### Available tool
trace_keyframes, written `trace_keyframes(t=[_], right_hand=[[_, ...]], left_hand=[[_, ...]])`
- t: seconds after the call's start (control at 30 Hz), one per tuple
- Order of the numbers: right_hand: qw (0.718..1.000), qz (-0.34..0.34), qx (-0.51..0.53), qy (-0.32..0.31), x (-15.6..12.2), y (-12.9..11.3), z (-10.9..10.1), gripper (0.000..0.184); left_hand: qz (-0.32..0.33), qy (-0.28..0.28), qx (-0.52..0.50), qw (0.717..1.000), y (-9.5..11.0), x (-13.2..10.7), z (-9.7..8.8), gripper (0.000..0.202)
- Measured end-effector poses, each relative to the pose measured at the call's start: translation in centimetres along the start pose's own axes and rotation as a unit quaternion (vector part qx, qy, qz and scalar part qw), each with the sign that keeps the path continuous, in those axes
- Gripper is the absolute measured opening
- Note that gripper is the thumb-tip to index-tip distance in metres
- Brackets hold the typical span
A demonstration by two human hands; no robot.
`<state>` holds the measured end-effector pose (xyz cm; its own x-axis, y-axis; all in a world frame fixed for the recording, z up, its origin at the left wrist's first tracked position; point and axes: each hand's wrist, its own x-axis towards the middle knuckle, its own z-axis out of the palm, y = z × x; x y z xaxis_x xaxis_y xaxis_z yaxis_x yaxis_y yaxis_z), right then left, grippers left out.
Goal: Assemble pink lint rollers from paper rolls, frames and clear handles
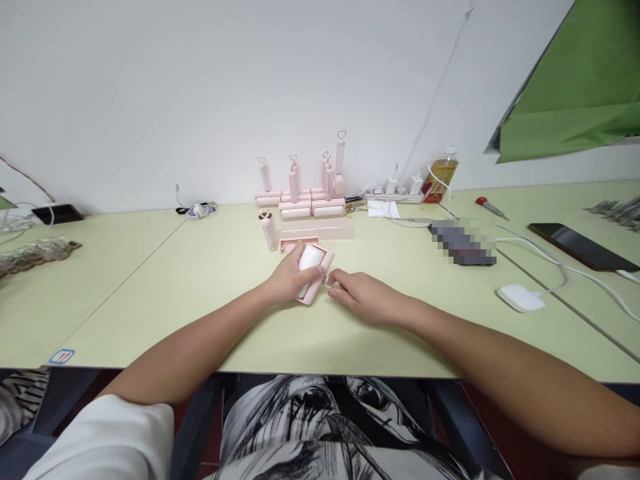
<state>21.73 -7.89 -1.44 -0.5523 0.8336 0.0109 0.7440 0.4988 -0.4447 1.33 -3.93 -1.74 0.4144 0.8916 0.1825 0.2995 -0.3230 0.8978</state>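
My left hand (290,275) is closed around a small pink case (315,291), which is held tilted just above the table. A smooth white cylinder, like a roll (312,259), lies in the case's open side. My right hand (367,297) is at the case's right edge, thumb and fingers pinched together. A small pale piece (327,280) shows at those fingertips; its kind is too small to tell. Right behind the case lies an open pink tray (300,241). Beside it stands a pink tube with a looped top (269,232).
Pink cases (296,211) are stacked by the wall, several pink tubes with heart-shaped loops (293,183) standing on them. Translucent pink strips (320,230) lie in front. Rightward are a power strip (395,197), a drink bottle (443,177), a red-handled screwdriver (493,208), phones and a white charger (521,298).
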Motion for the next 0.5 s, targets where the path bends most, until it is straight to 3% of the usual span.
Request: trace_keyframes(t=[0.27,0.5], right_hand=[[0.998,0.002,0.062,0.000,0.2,0.2,-0.4,0.027],[0.997,0.008,0.071,0.018,0.5,0.0,-0.4,0.027]], left_hand=[[-0.016,0.003,0.018,1.000,0.1,0.1,0.2,0.037],[-0.016,0.026,0.022,0.999,0.3,1.1,-0.9,0.043]])
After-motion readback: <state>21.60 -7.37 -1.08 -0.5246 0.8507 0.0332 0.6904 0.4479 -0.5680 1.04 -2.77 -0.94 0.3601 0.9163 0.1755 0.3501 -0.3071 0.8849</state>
